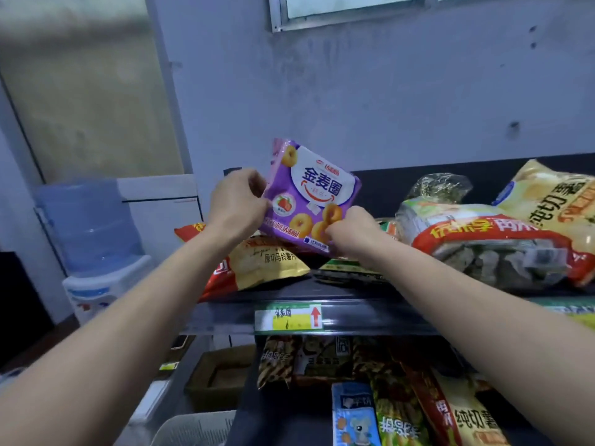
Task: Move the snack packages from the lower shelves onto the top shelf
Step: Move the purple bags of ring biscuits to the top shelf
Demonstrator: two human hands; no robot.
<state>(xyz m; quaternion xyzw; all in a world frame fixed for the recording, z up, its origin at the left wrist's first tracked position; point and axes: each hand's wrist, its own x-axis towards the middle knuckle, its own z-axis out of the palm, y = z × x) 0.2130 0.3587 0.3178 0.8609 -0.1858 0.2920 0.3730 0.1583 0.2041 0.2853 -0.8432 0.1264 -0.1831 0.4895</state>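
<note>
A purple snack package (310, 194) printed with golden rings is held tilted above the top shelf (322, 294). My left hand (236, 206) grips its left edge. My right hand (351, 231) pinches its lower right corner. Under the package lie a yellow-and-red chip bag (260, 265) and a green packet (351, 268). Further right on the top shelf rest a red-banded clear bag (489, 243), a yellow chip bag (557, 204) and a crinkled clear bag (441, 186). Several snack packages (370, 381) fill the lower shelf, among them a blue one (354, 413).
A price label (288, 317) with a red arrow sits on the top shelf's front rail. A water dispenser (93, 246) with a blue bottle stands at the left. A cardboard box (219, 375) sits on the floor beside the rack. A grey wall and a window frame are behind.
</note>
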